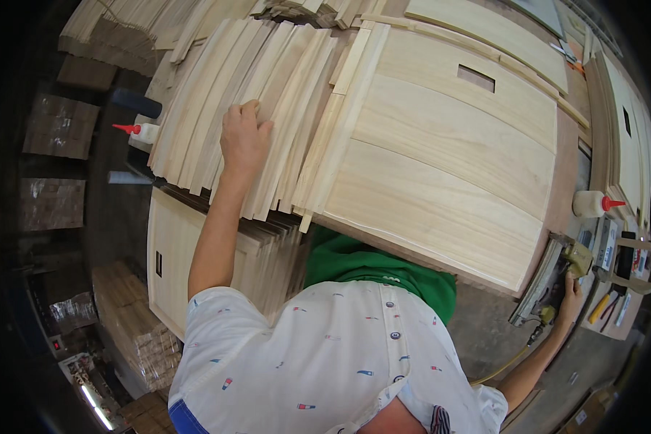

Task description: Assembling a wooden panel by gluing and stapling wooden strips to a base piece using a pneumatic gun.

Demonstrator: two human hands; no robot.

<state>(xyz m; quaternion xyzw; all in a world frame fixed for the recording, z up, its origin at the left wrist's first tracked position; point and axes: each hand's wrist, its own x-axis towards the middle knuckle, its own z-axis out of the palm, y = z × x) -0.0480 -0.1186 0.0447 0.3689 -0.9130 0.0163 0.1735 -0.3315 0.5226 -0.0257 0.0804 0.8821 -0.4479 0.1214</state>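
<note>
My left hand point(245, 141) lies over a row of pale wooden strips point(286, 108), its fingers curled round one of them and the thumb to the right. To the right of the strips rests a flat wooden panel point(448, 163) made of joined boards, with a small rectangular cutout near its far edge. A strip runs along the panel's left side. Beyond the panel's near right corner, my right hand point(571, 295) is closed on a nail gun point(557, 271) with a yellow air hose point(506, 369). The grip is partly hidden.
A white glue bottle with a red tip point(146, 133) stands left of the strips; another glue bottle point(589, 204) lies right of the panel. Hand tools point(607, 307) sit in a holder at right. More panels point(173, 253) stand below the strips. Wrapped wood stacks point(134, 318) fill the left.
</note>
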